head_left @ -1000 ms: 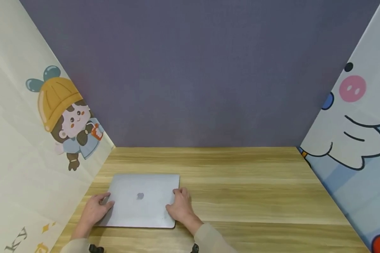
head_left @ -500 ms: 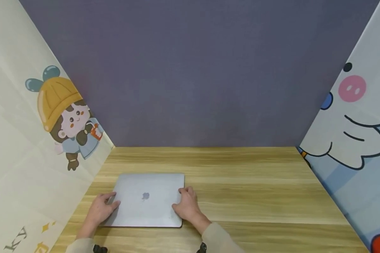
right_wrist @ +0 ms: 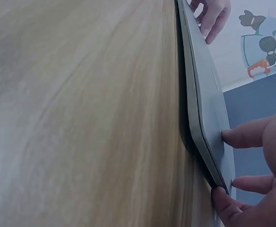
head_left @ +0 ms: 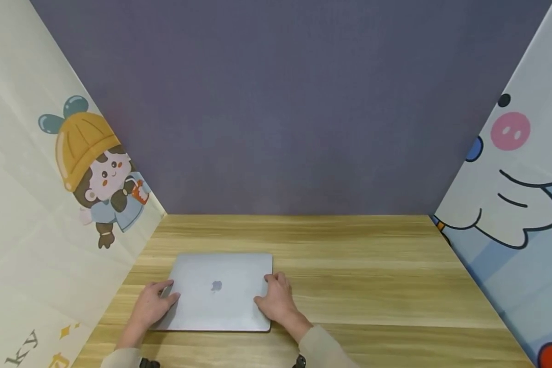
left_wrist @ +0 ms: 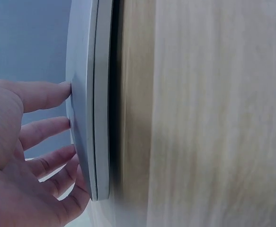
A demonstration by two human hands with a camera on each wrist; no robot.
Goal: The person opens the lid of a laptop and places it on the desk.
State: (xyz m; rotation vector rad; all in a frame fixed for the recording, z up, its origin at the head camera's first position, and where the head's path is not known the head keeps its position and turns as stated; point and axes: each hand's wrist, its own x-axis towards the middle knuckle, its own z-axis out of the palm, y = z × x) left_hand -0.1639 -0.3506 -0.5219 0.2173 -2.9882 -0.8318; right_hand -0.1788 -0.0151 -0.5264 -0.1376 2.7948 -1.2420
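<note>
A closed silver laptop (head_left: 230, 312) with a dark apple logo on its lid lies flat on the wooden table, left of the middle. My left hand (head_left: 151, 305) grips its left side, thumb on the lid and fingers at the edge. On the opposite side my right hand (head_left: 277, 301) holds the right edge, its thumb also resting on the lid. In the right wrist view, one of the right fingers (right_wrist: 223, 201) reaches round the laptop's corner at the tabletop. The left wrist view shows the left fingers (left_wrist: 45, 130) spread along the laptop's side.
The wooden table (head_left: 372, 286) stretches to the right of the laptop. A dark grey panel (head_left: 294, 112) rises at the back. White printed sheets with cartoon figures stand at the left (head_left: 18, 204) and right (head_left: 543, 61).
The laptop has slid to the right along the table, with both hands moving along on its sides. The movement is smaller in the last half second.
</note>
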